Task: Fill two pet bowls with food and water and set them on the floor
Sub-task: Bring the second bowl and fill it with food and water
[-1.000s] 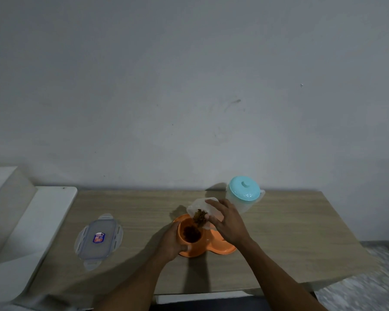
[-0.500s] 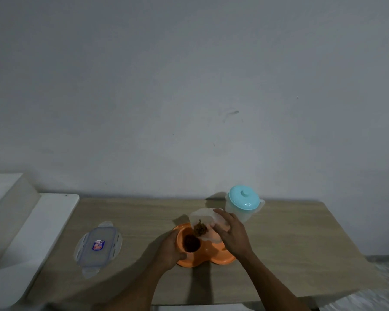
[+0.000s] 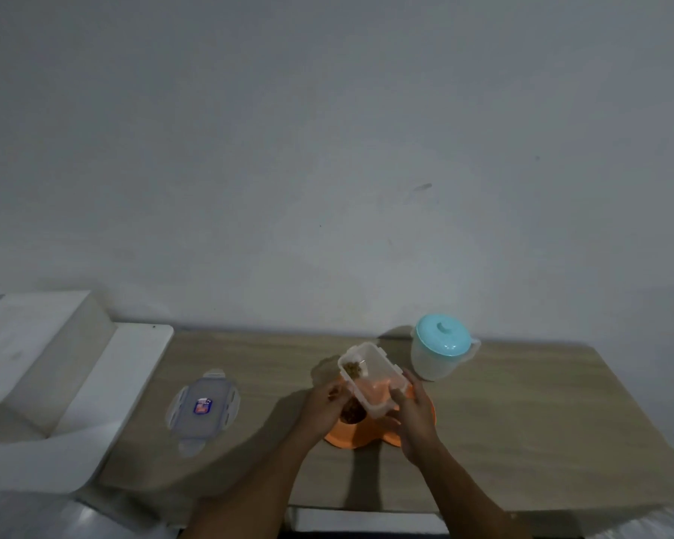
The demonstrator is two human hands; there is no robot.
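I log left hand (image 3: 323,400) and right hand (image 3: 414,416) clasping the clear container (image 3: 371,377) over the orange bowl (image 3: 341,438) near the table (image 3: 522,422) front edge.

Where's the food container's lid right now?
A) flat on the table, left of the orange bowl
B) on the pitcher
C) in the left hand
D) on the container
A: the lid lies flat on the table, left of the orange bowl, while the right hand holds the open food container above it.

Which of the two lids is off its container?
The clear lid with the label, lying flat on the table; the teal lid sits closed on its jug.
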